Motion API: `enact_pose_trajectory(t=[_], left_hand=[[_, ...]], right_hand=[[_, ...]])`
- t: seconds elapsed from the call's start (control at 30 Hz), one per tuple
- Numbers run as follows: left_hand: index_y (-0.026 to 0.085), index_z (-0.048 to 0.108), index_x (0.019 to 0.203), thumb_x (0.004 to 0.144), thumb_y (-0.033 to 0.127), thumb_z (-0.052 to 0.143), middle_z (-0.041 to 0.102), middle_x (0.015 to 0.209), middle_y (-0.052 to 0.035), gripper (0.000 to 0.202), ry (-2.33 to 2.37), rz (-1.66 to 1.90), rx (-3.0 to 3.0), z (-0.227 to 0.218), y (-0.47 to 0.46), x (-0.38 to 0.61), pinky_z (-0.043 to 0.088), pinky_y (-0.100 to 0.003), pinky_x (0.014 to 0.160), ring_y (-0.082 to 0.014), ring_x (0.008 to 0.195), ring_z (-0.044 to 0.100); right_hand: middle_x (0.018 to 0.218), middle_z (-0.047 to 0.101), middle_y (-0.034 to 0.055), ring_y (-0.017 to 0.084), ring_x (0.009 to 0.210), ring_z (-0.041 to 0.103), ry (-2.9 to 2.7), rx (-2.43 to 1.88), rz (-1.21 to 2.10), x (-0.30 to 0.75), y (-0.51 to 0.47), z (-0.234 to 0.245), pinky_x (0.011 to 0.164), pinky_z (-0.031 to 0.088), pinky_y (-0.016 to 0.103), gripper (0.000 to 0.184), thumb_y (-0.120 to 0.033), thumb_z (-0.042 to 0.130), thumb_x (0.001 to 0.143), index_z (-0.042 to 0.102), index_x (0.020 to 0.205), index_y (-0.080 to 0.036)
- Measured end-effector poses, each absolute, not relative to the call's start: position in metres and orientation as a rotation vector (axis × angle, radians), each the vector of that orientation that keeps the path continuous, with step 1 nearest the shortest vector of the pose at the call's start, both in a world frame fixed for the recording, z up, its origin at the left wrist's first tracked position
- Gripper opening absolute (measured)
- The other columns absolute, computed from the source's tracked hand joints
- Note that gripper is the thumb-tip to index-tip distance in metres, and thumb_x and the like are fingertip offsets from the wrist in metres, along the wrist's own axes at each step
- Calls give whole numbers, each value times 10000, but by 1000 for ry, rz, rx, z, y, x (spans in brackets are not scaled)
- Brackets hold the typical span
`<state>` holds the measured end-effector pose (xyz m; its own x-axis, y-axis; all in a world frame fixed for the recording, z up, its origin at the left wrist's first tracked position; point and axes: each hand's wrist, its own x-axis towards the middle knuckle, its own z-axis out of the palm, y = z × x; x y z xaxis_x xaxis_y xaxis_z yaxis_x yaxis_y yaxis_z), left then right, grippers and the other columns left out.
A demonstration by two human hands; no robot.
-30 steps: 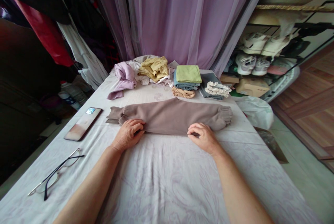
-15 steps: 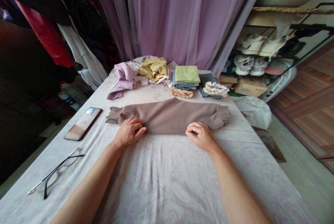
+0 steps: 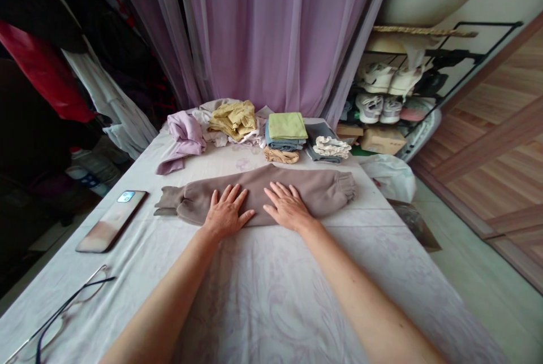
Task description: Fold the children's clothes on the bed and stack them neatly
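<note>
A brown pair of trousers (image 3: 318,191), folded into a long strip, lies across the bed (image 3: 263,296) in front of me. My left hand (image 3: 227,211) rests flat on its middle with the fingers spread. Beside it, my right hand (image 3: 286,206) also lies flat and open on the fabric. The two hands are close together near the strip's centre. Neither hand holds anything.
A phone (image 3: 112,227) and glasses (image 3: 55,319) lie at the left on the sheet. At the far end are a lilac garment (image 3: 182,135), a yellow heap (image 3: 233,118), a folded green and blue stack (image 3: 287,129) and a frilly white piece (image 3: 331,146). A shoe rack (image 3: 394,92) stands at the right.
Both hands left the near edge of the trousers, came together toward the middle and flattened out on top. The view shifted a little to the right.
</note>
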<state>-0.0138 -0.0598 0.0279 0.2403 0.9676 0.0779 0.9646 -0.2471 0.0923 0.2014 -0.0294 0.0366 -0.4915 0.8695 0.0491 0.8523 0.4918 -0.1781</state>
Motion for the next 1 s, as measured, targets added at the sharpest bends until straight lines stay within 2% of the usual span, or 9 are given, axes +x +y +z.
enact_pose_trajectory(t=[0.17, 0.27, 0.37, 0.47, 0.6, 0.7, 0.83, 1.0], left_hand=[[292, 400, 1500, 941, 626, 376, 337, 1590, -68, 651, 2010, 122, 2370, 31, -52, -29, 198, -623, 1170, -326, 1475, 262], [268, 407, 1498, 954, 594, 373, 341, 1587, -77, 635, 2091, 113, 2333, 33, -47, -38, 195, -599, 1182, -309, 1477, 263], [248, 394, 1506, 958, 589, 360, 321, 1595, -77, 646, 2136, 99, 2317, 34, -45, -42, 180, -593, 1189, -302, 1486, 238], [237, 378, 1514, 958, 595, 347, 303, 1602, -78, 662, 2144, 69, 2307, 34, -45, -42, 180, -593, 1188, -302, 1488, 234], [216, 364, 1520, 955, 599, 343, 289, 1608, -77, 683, 2148, 48, 2293, 35, -45, -40, 180, -588, 1190, -305, 1490, 225], [199, 357, 1522, 950, 607, 339, 285, 1609, -80, 703, 2150, 51, 2284, 34, -45, -40, 180, -588, 1191, -308, 1491, 221], [193, 331, 1533, 923, 664, 342, 267, 1616, -86, 770, 2121, 32, 2290, 32, -44, -42, 175, -600, 1185, -323, 1494, 203], [177, 273, 1554, 834, 776, 398, 237, 1623, -118, 945, 2064, 3, 2284, 31, -42, -47, 165, -623, 1172, -363, 1494, 174]], right_hand=[[1572, 370, 90, 238, 1455, 308, -2578, -1685, 60, 267, -9, 32, 1189, 181, 494, 542, -453, 355, 986, 437, 1479, -246], [1565, 381, 100, 233, 1456, 306, -2559, -1753, 4, 296, -2, 30, 1190, 203, 447, 557, -441, 356, 979, 450, 1474, -205], [1546, 412, 109, 244, 1437, 340, -2521, -1768, -22, 300, 0, 29, 1174, 232, 460, 543, -428, 369, 972, 483, 1449, -194], [1449, 537, 111, 251, 1333, 468, -2406, -1755, -3, 284, 2, 34, 1114, 323, 434, 460, -368, 424, 955, 582, 1353, -198], [1225, 686, 79, 212, 1117, 604, -2221, -1770, 110, 251, 14, 45, 979, 427, 321, 334, -268, 462, 940, 683, 1187, -225], [1171, 695, 69, 201, 1060, 625, -2189, -1856, 203, 230, 27, 50, 900, 450, 282, 267, -295, 514, 926, 705, 1105, -241], [1127, 698, 86, 213, 1026, 640, -2142, -2053, 245, 220, 41, 52, 836, 454, 290, 269, -259, 457, 946, 722, 984, -238], [1115, 706, 100, 213, 997, 655, -2094, -2082, 278, 215, 41, 56, 792, 453, 281, 297, -247, 410, 961, 696, 1036, -216]])
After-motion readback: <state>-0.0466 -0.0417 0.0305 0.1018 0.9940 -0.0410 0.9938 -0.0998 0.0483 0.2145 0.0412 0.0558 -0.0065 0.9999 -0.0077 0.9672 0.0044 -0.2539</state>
